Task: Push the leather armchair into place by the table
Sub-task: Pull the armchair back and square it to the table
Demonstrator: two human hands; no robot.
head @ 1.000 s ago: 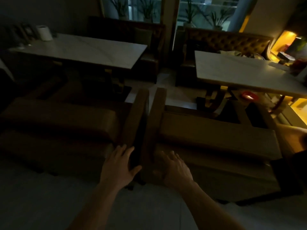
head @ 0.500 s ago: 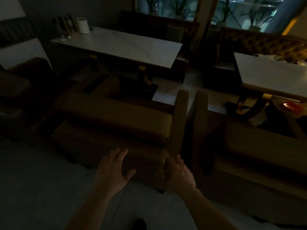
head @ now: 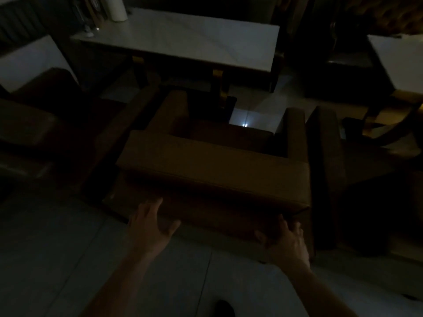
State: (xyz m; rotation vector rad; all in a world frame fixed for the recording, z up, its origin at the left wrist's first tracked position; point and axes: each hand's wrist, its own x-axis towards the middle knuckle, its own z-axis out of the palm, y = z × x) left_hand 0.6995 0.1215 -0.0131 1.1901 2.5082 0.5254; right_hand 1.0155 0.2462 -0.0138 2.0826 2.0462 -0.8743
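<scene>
The worktop (head: 194, 40) is seen across the upper centre of the frame, its pale top carrying a white roll (head: 117, 9) at the upper left corner. The armchair (head: 212, 170) is placed in the middle of the frame with its open seat turned toward the worktop, so that a push on its back would slide it in under the near edge. A second chair (head: 325, 170) is set just beside it on the right. The left hand (head: 150, 225) is spread flat at the lower left of the chair back, contact being too dim to confirm. The right hand (head: 286, 241) is laid with fingers spread against the lower right corner. The chair's feet and the floor gap beneath are lost in shadow.
</scene>
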